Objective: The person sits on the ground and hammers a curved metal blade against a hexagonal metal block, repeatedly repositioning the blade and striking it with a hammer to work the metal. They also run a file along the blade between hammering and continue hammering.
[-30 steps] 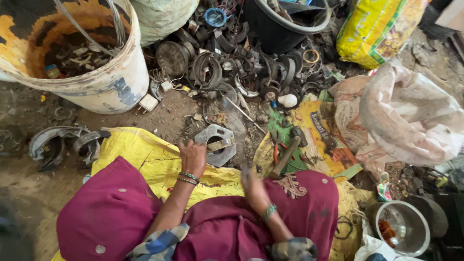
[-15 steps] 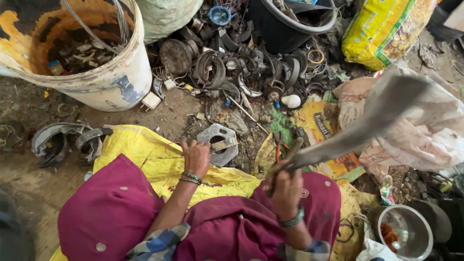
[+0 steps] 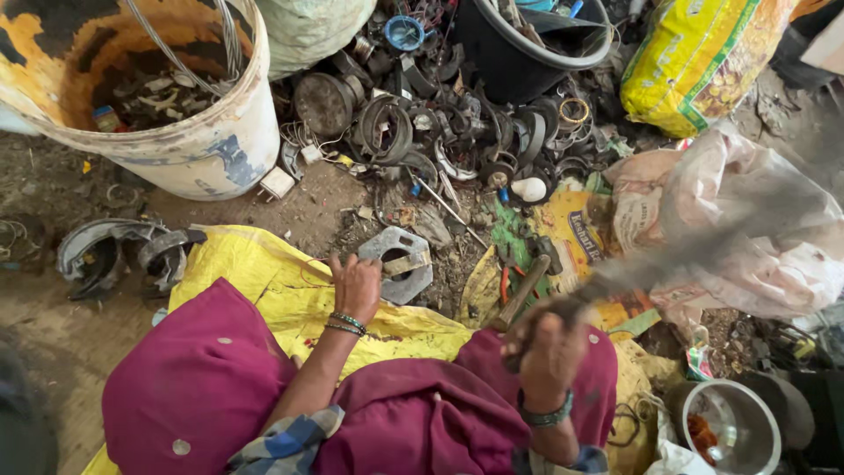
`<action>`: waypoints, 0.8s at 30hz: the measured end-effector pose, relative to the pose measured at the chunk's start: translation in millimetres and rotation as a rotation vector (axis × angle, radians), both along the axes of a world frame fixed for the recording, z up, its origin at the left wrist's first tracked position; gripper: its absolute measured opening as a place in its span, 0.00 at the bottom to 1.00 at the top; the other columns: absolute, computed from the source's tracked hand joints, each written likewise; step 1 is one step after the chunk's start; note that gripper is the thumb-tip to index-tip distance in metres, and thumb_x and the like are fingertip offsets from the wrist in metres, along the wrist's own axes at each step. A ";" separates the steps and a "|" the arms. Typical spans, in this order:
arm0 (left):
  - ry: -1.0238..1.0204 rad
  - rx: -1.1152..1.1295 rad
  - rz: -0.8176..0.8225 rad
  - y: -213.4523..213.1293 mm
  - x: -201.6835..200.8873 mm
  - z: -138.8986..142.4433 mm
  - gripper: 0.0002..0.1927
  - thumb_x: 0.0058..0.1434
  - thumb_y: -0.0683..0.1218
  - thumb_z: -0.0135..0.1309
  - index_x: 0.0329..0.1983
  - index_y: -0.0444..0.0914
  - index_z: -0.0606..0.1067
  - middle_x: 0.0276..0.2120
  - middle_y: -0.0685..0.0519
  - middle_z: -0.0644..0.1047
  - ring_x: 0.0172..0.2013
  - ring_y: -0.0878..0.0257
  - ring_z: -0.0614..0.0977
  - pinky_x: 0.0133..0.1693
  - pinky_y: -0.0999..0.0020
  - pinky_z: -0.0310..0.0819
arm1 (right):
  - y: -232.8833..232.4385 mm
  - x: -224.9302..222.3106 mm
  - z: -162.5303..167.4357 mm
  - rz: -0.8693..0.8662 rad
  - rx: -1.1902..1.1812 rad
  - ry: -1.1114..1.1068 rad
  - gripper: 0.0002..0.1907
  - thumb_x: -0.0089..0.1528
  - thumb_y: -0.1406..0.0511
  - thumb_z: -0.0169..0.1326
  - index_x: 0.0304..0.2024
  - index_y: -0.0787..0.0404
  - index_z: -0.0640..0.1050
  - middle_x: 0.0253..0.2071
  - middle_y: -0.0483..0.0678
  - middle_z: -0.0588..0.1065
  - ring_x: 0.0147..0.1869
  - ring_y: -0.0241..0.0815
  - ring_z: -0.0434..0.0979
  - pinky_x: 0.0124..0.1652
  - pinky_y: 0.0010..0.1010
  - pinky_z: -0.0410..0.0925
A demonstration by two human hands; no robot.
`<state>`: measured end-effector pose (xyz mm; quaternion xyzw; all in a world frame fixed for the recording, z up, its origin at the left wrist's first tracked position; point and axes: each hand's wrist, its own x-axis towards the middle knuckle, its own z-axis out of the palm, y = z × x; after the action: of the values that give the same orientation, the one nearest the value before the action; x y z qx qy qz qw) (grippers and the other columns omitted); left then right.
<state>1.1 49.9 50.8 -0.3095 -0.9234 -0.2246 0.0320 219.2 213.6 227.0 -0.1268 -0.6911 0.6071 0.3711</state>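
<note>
My left hand [image 3: 356, 287] rests with fingers spread on the edge of a flat grey metal plate [image 3: 406, 283] with a round hole. The plate lies on the dirt just past a yellow sack [image 3: 264, 277]. My right hand [image 3: 549, 350] is shut on a long dark metal bar [image 3: 668, 257], which is blurred by motion and slants up to the right over a pale plastic bag [image 3: 756, 237]. A wooden-handled hammer [image 3: 520, 295] lies beside that hand. Magenta cloth [image 3: 202, 378] covers my knees.
A stained white bucket [image 3: 211, 154] of scrap stands at the far left, with a black tub [image 3: 519, 53] and a yellow sack [image 3: 694, 62] behind. Dark metal rings and scrap parts [image 3: 422, 132] are heaped between them. A steel bowl [image 3: 730, 427] sits at the lower right.
My right hand has closed on the long bar and raised it off the ground, its far end swinging up to the right. My left hand has stayed on the grey plate.
</note>
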 end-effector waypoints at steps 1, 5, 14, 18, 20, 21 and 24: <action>-0.010 -0.011 -0.004 0.6 -0.2 -0.5 0.08 0.62 0.41 0.51 0.34 0.41 0.81 0.33 0.49 0.82 0.43 0.53 0.80 0.63 0.35 0.52 | 1.2 3.6 -3.5 0.027 0.019 0.168 0.12 0.73 0.58 0.42 0.47 0.59 0.68 0.26 0.41 0.71 0.21 0.33 0.69 0.20 0.25 0.68; -0.035 -0.046 -0.002 3.5 -2.6 -2.2 0.08 0.63 0.41 0.52 0.33 0.41 0.82 0.33 0.49 0.82 0.43 0.53 0.80 0.63 0.35 0.52 | 2.3 -1.1 -73.9 -0.173 0.509 -0.313 0.12 0.74 0.58 0.45 0.44 0.60 0.70 0.26 0.43 0.71 0.23 0.34 0.68 0.23 0.28 0.66; -0.040 -0.082 -0.014 -0.8 -0.1 3.0 0.09 0.61 0.40 0.50 0.33 0.42 0.81 0.32 0.50 0.82 0.44 0.54 0.81 0.63 0.37 0.52 | -7.6 2.9 -79.5 -0.008 -0.038 -0.800 0.15 0.70 0.56 0.43 0.44 0.61 0.70 0.21 0.44 0.68 0.17 0.37 0.67 0.15 0.31 0.66; 0.023 -0.004 0.004 -2.4 -1.2 2.5 0.09 0.63 0.42 0.49 0.33 0.42 0.81 0.32 0.50 0.82 0.43 0.54 0.80 0.61 0.38 0.54 | 8.9 -9.6 -12.9 0.197 -0.039 0.067 0.18 0.76 0.54 0.42 0.44 0.61 0.71 0.23 0.43 0.69 0.18 0.34 0.67 0.16 0.26 0.68; 0.009 -0.023 0.010 -1.1 -1.9 -0.5 0.09 0.63 0.41 0.49 0.34 0.42 0.81 0.33 0.50 0.82 0.43 0.54 0.80 0.62 0.37 0.54 | 6.3 -14.9 -19.4 0.183 0.037 0.262 0.18 0.74 0.52 0.43 0.48 0.60 0.71 0.24 0.42 0.68 0.20 0.33 0.68 0.18 0.26 0.68; -0.002 -0.034 0.013 -0.5 -1.4 -2.6 0.09 0.64 0.41 0.49 0.34 0.42 0.81 0.33 0.51 0.82 0.43 0.54 0.80 0.63 0.37 0.54 | 3.8 -15.0 -31.1 0.175 0.073 0.356 0.18 0.73 0.51 0.44 0.49 0.59 0.72 0.24 0.42 0.68 0.21 0.33 0.68 0.19 0.26 0.69; 0.011 -0.035 0.013 2.9 -4.1 -8.5 0.09 0.63 0.42 0.49 0.35 0.42 0.81 0.34 0.50 0.82 0.43 0.54 0.80 0.62 0.37 0.53 | -13.0 -20.2 -91.3 -0.037 0.303 -0.429 0.15 0.72 0.54 0.44 0.46 0.58 0.72 0.23 0.43 0.68 0.22 0.36 0.68 0.20 0.28 0.66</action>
<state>-3.0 52.8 42.3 -0.3053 -0.9290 -0.2065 0.0331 199.0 200.5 135.7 -0.2083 -0.8345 0.4491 0.2420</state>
